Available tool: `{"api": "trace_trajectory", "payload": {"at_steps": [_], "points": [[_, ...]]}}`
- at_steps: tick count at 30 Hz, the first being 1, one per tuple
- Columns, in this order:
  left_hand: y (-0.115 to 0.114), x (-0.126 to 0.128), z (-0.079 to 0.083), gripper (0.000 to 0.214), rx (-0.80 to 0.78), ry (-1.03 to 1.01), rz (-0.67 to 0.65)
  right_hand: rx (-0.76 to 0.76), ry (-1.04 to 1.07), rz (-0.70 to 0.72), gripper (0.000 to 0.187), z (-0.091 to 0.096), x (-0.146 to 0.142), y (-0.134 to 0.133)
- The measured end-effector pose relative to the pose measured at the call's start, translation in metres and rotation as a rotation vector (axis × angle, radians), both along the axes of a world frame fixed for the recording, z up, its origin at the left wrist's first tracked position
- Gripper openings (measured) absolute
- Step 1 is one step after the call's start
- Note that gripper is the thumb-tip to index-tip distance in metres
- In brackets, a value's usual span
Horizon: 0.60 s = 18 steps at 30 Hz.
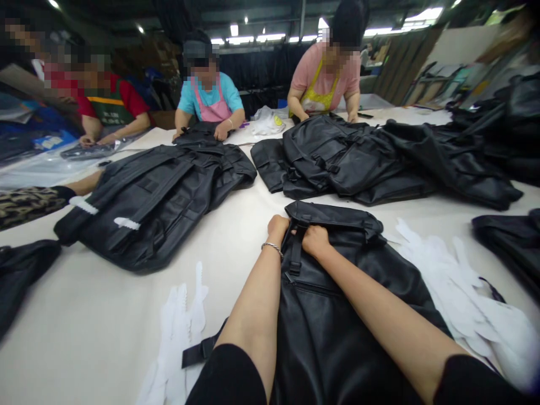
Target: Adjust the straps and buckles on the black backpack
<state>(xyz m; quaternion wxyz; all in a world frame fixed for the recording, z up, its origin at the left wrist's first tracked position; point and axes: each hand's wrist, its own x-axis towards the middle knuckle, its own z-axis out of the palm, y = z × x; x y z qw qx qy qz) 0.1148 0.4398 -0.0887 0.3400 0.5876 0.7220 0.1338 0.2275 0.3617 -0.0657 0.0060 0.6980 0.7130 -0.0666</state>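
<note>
A black backpack (329, 332) lies on the pale table in front of me, its top end pointing away. My left hand (278, 226), with a bracelet at the wrist, is closed at the left edge of the bag's folded top (337, 215). Just right of it, my right hand (315, 241) is closed on the same folded top, beside a hanging strap with a buckle (296, 250). My fingertips are hidden, so the exact part in each grip does not show. Below the hands runs a zipper (314, 286) across the bag's front.
White cut pieces lie in a left pile (177, 315) and a right pile (459, 287). Another black backpack (143, 208) with white strips rests at left; several more are heaped (358, 157) ahead. Co-workers (211, 101) stand across the table (236, 242). A patterned sleeve (34, 205) reaches in.
</note>
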Motion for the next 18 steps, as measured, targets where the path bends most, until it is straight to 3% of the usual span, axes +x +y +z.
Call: {"api": "trace_trajectory", "payload": {"at_steps": [4, 7, 10, 13, 16, 18], "points": [[-0.018, -0.004, 0.011, 0.055, 0.052, 0.002, -0.109, -0.024, 0.084, -0.009, 0.035, 0.009, 0.004, 0.008], [-0.037, -0.007, 0.016, 0.047, 0.108, 0.032, -0.154, 0.005, 0.148, 0.0, 0.036, 0.02, 0.007, -0.008], [-0.051, -0.012, 0.022, 0.041, 0.106, 0.098, -0.117, 0.06, 0.216, 0.057, 0.047, 0.034, 0.015, -0.051], [-0.064, -0.025, 0.032, 0.033, 0.087, 0.143, -0.062, 0.221, 0.272, 0.074, 0.037, 0.047, 0.041, -0.105], [-0.083, -0.046, 0.05, 0.029, 0.126, 0.199, 0.014, 0.432, 0.254, -0.075, 0.034, 0.049, 0.086, -0.147], [-0.099, -0.053, 0.07, 0.034, 0.199, 0.263, 0.097, 0.419, 0.268, -0.163, 0.037, 0.045, 0.116, -0.158]]}}
